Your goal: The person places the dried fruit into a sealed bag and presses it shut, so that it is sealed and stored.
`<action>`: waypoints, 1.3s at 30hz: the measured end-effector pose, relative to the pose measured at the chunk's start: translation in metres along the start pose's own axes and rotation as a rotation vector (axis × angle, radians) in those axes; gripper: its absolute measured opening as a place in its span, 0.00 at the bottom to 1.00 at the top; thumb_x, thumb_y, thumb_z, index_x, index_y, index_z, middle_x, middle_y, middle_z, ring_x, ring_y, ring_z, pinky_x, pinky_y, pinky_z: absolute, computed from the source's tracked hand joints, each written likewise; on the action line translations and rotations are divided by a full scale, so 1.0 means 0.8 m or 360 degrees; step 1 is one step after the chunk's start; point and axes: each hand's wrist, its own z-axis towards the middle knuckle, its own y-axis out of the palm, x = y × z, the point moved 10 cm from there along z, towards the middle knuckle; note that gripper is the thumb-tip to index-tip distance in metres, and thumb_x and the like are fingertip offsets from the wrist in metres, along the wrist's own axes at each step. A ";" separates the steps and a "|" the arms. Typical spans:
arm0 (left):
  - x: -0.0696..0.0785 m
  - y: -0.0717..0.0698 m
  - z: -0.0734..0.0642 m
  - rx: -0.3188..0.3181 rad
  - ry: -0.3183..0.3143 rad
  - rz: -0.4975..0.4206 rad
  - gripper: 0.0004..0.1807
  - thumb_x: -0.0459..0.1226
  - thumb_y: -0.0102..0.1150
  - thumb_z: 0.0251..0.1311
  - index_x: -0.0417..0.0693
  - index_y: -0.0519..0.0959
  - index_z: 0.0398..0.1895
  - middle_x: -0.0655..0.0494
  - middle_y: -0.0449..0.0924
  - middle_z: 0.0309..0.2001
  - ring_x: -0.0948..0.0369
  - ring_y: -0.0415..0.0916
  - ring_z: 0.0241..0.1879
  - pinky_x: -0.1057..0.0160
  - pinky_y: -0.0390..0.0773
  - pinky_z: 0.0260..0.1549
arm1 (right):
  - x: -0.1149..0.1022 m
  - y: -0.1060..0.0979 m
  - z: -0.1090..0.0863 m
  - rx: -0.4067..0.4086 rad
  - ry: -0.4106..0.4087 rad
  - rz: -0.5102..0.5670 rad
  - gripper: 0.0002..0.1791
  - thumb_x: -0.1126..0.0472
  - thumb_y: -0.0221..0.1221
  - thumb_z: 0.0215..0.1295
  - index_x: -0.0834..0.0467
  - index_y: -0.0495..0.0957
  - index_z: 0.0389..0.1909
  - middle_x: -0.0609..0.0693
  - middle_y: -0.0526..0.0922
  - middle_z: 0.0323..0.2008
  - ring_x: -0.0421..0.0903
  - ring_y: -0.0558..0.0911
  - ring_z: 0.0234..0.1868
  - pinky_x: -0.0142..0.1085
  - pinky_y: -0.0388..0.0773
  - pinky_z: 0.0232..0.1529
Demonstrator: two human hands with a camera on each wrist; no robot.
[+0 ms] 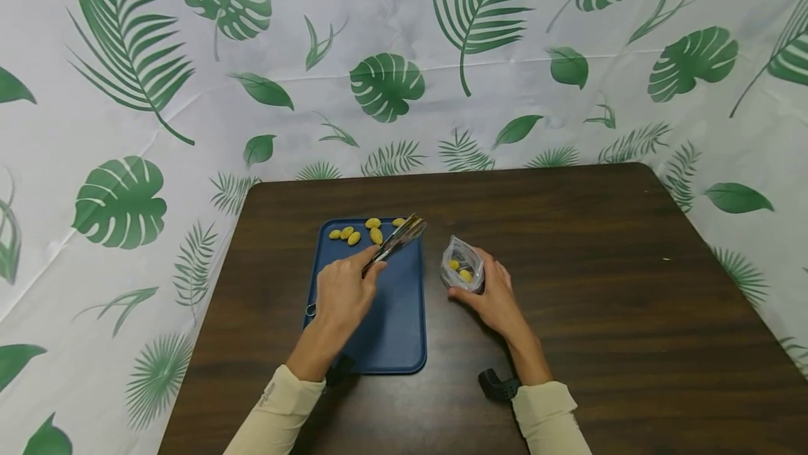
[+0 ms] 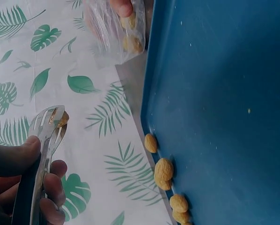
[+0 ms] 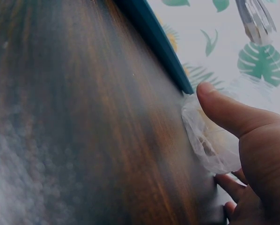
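My left hand point(image 1: 344, 287) grips metal tongs point(image 1: 399, 238) above the far end of a blue tray point(image 1: 394, 329). Between the tong tips sits one yellowish-brown oval piece point(image 2: 63, 120), nut-like in look. Several similar yellow pieces point(image 1: 376, 235) lie along the tray's far edge. To the right of the tray, my right hand point(image 1: 496, 297) holds a clear plastic bag point(image 3: 215, 157) upright on the table, thumb on the near side. Its mouth gapes, and yellow pieces point(image 1: 465, 275) show inside. The tong tips point toward the bag, apart from it.
Both items stand on a dark wood-grain table point(image 1: 600, 301). Behind it hangs a white cloth point(image 1: 303, 125) printed with green leaves. The tray has a low raised rim. A metal ring point(image 1: 311, 310) at the tongs' rear end shows beside my left wrist.
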 end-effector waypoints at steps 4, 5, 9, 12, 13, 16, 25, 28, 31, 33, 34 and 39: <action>0.003 0.003 -0.003 -0.0002 0.0014 -0.0011 0.17 0.43 0.70 0.63 0.45 0.88 0.51 0.49 0.90 0.31 0.64 0.63 0.14 0.65 0.63 0.16 | -0.001 0.004 0.001 -0.0010 -0.0007 -0.0005 0.54 0.50 0.78 0.54 0.57 0.58 0.76 0.62 0.77 0.66 0.62 0.67 0.70 0.60 0.43 0.77; 0.004 0.005 -0.003 -0.0005 0.0022 -0.0017 0.16 0.42 0.70 0.63 0.45 0.88 0.51 0.49 0.90 0.31 0.64 0.64 0.14 0.65 0.63 0.16 | 0.000 0.005 0.001 -0.0007 -0.0011 -0.0013 0.54 0.50 0.78 0.54 0.58 0.59 0.76 0.62 0.77 0.66 0.62 0.67 0.70 0.60 0.43 0.77; 0.010 0.008 -0.003 -0.0006 0.0055 -0.0041 0.16 0.42 0.70 0.64 0.44 0.88 0.50 0.49 0.91 0.32 0.63 0.67 0.15 0.64 0.66 0.16 | -0.002 0.002 0.003 0.0002 -0.0012 -0.0021 0.54 0.51 0.78 0.53 0.58 0.59 0.76 0.63 0.77 0.66 0.62 0.69 0.69 0.60 0.44 0.77; 0.014 0.010 -0.002 0.0003 0.0075 -0.0041 0.16 0.42 0.70 0.63 0.44 0.89 0.50 0.49 0.91 0.32 0.63 0.68 0.16 0.64 0.68 0.16 | -0.004 -0.001 0.004 0.0011 -0.0017 -0.0014 0.54 0.51 0.79 0.53 0.59 0.59 0.76 0.63 0.77 0.66 0.62 0.69 0.68 0.60 0.44 0.77; 0.015 0.011 -0.001 0.0001 0.0079 -0.0044 0.16 0.42 0.70 0.63 0.44 0.88 0.50 0.49 0.91 0.32 0.62 0.69 0.16 0.63 0.69 0.16 | -0.005 -0.002 0.004 0.0013 -0.0017 -0.0014 0.54 0.51 0.79 0.53 0.59 0.59 0.76 0.63 0.77 0.66 0.62 0.69 0.68 0.60 0.44 0.77; 0.017 0.012 0.000 -0.0005 0.0087 -0.0056 0.16 0.42 0.71 0.63 0.44 0.88 0.51 0.49 0.91 0.33 0.63 0.68 0.16 0.63 0.68 0.17 | -0.005 -0.003 0.004 0.0018 -0.0019 -0.0014 0.54 0.51 0.79 0.52 0.59 0.59 0.76 0.63 0.77 0.66 0.62 0.69 0.68 0.60 0.44 0.76; 0.026 0.017 0.003 -0.0057 0.0089 -0.0080 0.16 0.42 0.69 0.64 0.47 0.88 0.52 0.51 0.91 0.32 0.64 0.66 0.15 0.64 0.67 0.17 | -0.002 -0.001 0.003 -0.0003 -0.0008 -0.0021 0.54 0.50 0.78 0.53 0.59 0.58 0.76 0.63 0.76 0.66 0.63 0.67 0.70 0.60 0.44 0.76; 0.027 0.020 0.003 -0.0078 0.0078 -0.0084 0.16 0.42 0.69 0.65 0.47 0.88 0.52 0.51 0.91 0.32 0.65 0.65 0.15 0.65 0.65 0.17 | -0.001 -0.001 0.002 -0.0009 -0.0001 -0.0019 0.54 0.50 0.78 0.54 0.59 0.58 0.76 0.63 0.76 0.66 0.63 0.67 0.70 0.60 0.43 0.77; 0.028 0.022 0.003 -0.0090 0.0071 -0.0096 0.17 0.43 0.68 0.65 0.46 0.88 0.53 0.51 0.91 0.31 0.66 0.63 0.14 0.66 0.62 0.16 | 0.000 0.000 0.002 -0.0009 0.0004 -0.0014 0.54 0.50 0.78 0.54 0.58 0.58 0.76 0.63 0.76 0.66 0.63 0.66 0.71 0.60 0.43 0.77; 0.029 0.023 0.003 -0.0094 0.0071 -0.0097 0.17 0.43 0.68 0.65 0.46 0.88 0.53 0.51 0.91 0.32 0.66 0.62 0.14 0.67 0.61 0.16 | 0.001 0.000 0.001 -0.0010 0.0009 -0.0010 0.54 0.50 0.78 0.54 0.58 0.58 0.76 0.63 0.76 0.66 0.63 0.65 0.71 0.59 0.43 0.77; 0.030 0.024 0.003 -0.0096 0.0073 -0.0094 0.17 0.43 0.68 0.65 0.46 0.88 0.53 0.50 0.91 0.32 0.66 0.62 0.14 0.67 0.61 0.16 | 0.001 0.000 0.001 -0.0009 0.0011 -0.0008 0.54 0.50 0.78 0.54 0.58 0.58 0.76 0.63 0.76 0.66 0.63 0.65 0.72 0.59 0.43 0.77; 0.034 0.026 0.002 -0.0108 0.0085 -0.0084 0.17 0.43 0.68 0.66 0.47 0.88 0.53 0.51 0.91 0.32 0.67 0.61 0.13 0.67 0.61 0.15 | 0.000 0.000 0.001 -0.0008 0.0010 -0.0007 0.54 0.49 0.78 0.53 0.58 0.59 0.76 0.63 0.76 0.66 0.63 0.65 0.71 0.60 0.43 0.77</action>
